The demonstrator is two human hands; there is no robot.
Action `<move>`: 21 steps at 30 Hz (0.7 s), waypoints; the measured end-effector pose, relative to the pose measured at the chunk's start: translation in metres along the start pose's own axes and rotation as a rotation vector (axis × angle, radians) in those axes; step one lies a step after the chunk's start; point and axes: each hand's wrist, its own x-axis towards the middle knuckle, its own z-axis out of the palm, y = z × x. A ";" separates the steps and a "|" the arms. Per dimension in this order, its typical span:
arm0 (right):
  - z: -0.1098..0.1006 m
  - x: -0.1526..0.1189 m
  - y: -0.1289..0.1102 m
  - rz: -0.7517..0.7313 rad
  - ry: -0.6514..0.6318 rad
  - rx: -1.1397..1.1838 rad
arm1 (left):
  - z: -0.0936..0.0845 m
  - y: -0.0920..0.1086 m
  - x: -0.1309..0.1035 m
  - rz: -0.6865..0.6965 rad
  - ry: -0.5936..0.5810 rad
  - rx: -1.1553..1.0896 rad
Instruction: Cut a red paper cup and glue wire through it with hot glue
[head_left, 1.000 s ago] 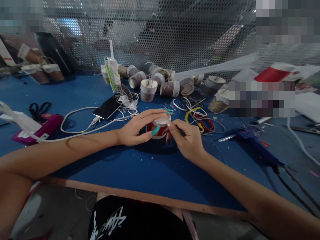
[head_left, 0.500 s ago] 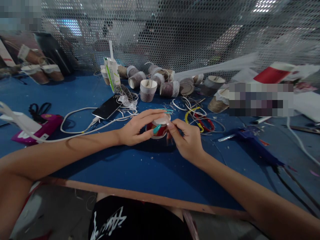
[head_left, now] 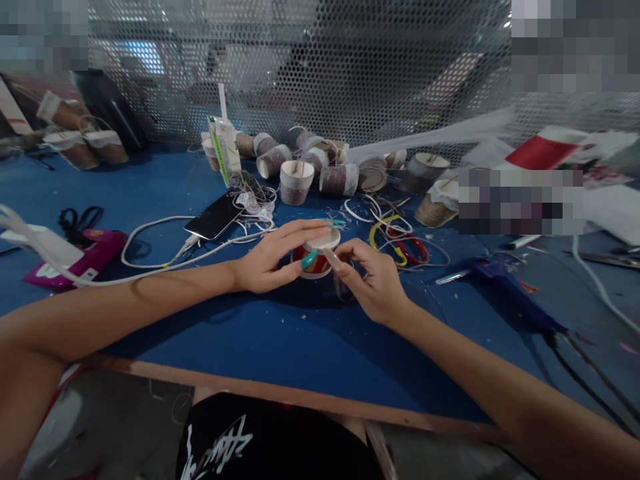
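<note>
A small red and white paper cup (head_left: 319, 267) sits on the blue table with its open rim up. My left hand (head_left: 270, 259) is closed around it, fingers along the far side and thumb on the near side; long teal nails show on this hand. At the cup's right side is my right hand (head_left: 373, 277), its thumb and forefinger pinched together near the rim. Something pale and thin shows at those fingertips, too blurred to tell whether it is a nail or a strip. The lower right fingers are smeared beside the cup.
Several twine-wrapped cups (head_left: 340, 179) lie behind my hands. To the left are a phone (head_left: 215, 217) on a white cable and a purple glue gun (head_left: 95, 250). Red and yellow scissors (head_left: 410, 243) and a blue glue gun (head_left: 515, 293) lie right. A perforated metal screen (head_left: 320, 73) stands behind.
My right thumb and fingertips have shifted slightly at the cup's right side, and the cup appears turned a little. My left hand keeps its hold almost unmoved.
</note>
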 end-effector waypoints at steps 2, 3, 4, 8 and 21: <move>-0.003 0.001 0.004 -0.038 -0.024 -0.027 | 0.000 0.000 0.000 -0.005 -0.004 -0.007; -0.004 0.001 0.006 -0.055 -0.030 -0.050 | 0.000 0.000 0.000 -0.004 -0.005 -0.009; -0.006 0.002 0.008 -0.068 -0.032 -0.075 | -0.001 0.000 0.000 -0.003 -0.005 -0.011; -0.010 0.003 0.010 -0.104 -0.043 -0.120 | 0.000 0.000 -0.001 -0.008 0.001 -0.012; -0.014 0.004 0.009 -0.158 -0.029 -0.156 | 0.000 0.000 0.000 -0.034 0.004 -0.021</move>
